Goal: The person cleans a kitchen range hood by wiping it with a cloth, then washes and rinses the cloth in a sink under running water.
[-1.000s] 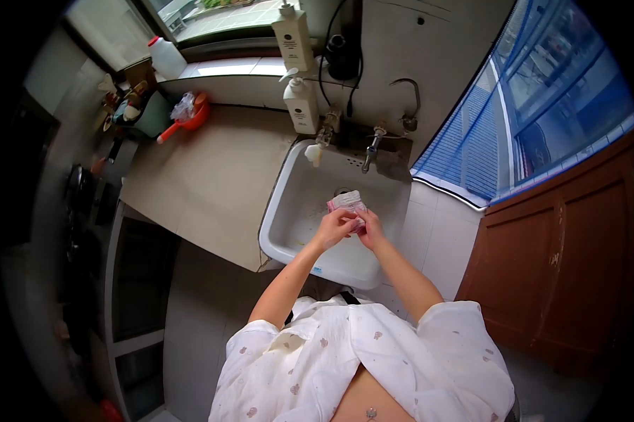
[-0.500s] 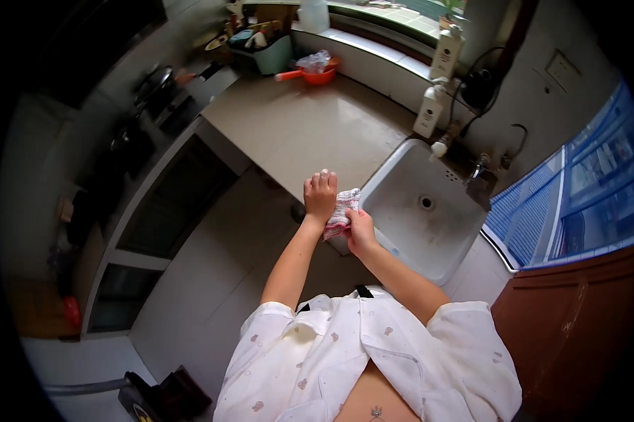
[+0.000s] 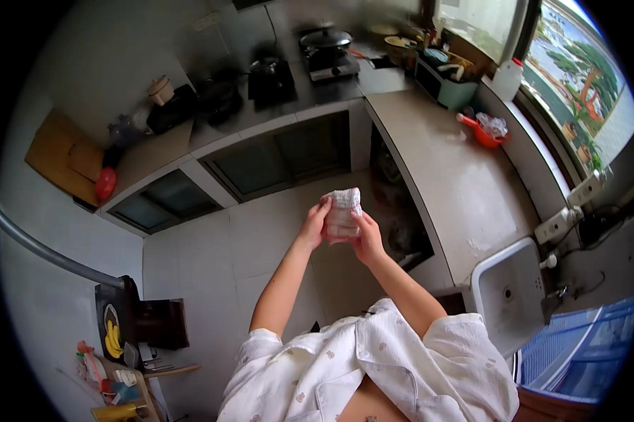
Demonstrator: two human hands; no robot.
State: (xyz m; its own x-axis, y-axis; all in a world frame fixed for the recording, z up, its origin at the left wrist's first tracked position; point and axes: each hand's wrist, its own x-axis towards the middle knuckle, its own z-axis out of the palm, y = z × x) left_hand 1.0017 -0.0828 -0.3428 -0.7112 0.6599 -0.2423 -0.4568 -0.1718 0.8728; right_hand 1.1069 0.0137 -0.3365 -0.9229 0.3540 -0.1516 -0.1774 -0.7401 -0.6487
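A folded white cloth [image 3: 344, 209] with pinkish edges is held up in front of me, above the tiled floor. My left hand [image 3: 314, 224] grips its left side, fingers closed on the fabric. On the opposite side my right hand [image 3: 368, 238] pinches the cloth, with the thumb lying on its face. What the fingers do behind the cloth is hidden.
A counter [image 3: 451, 169] runs along the right to a white sink [image 3: 480, 288]. A red dipper [image 3: 487, 135] holding crumpled plastic sits near the window. Along the back are a stove [image 3: 331, 67] with a lidded pan and lower cabinets [image 3: 282, 158]. A dark chair-like object [image 3: 162, 323] stands lower left.
My view and body have turned left, away from the sink toward the stove side. My left hand, earlier lying with its back up beside the cloth, now holds the cloth's left edge.
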